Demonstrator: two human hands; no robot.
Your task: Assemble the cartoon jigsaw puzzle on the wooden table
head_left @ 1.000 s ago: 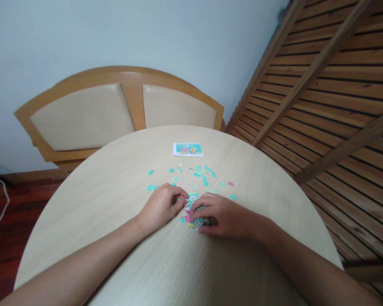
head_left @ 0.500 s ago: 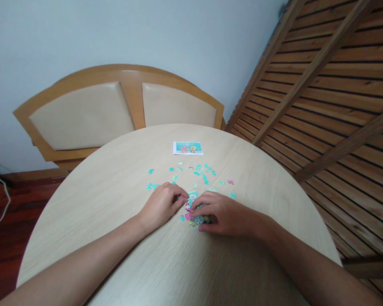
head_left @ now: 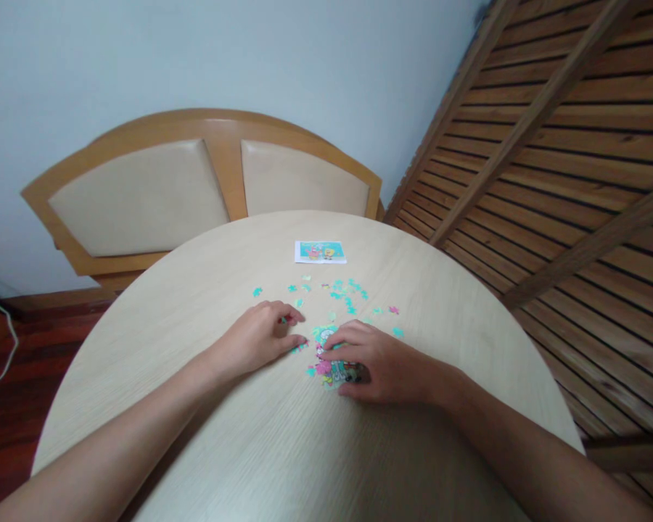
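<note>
A partly joined jigsaw puzzle [head_left: 336,372] with cartoon figures lies on the table near me. My right hand [head_left: 381,360] rests over its right side, fingers apart and curved, fingertips touching its surface; part of the picture is hidden beneath. Left of the puzzle is my left hand [head_left: 258,335], open, with a gap between thumb and fingers. Just under that thumb lies a small teal and pink puzzle piece [head_left: 299,348], partly covered. One teal piece [head_left: 310,371] sits at the puzzle's left edge.
Loose teal puzzle pieces [head_left: 348,293] are scattered beyond my hands, with a pink piece [head_left: 394,309] to the right. Farther back lies a picture card [head_left: 321,251]. The round table [head_left: 196,268] meets a padded chair back [head_left: 141,196]; slatted wood [head_left: 555,145] stands at right.
My left hand has drawn back to the left from the puzzle, and its thumb and fingers have parted. A small piece now shows beneath the thumb. My right hand has barely moved.
</note>
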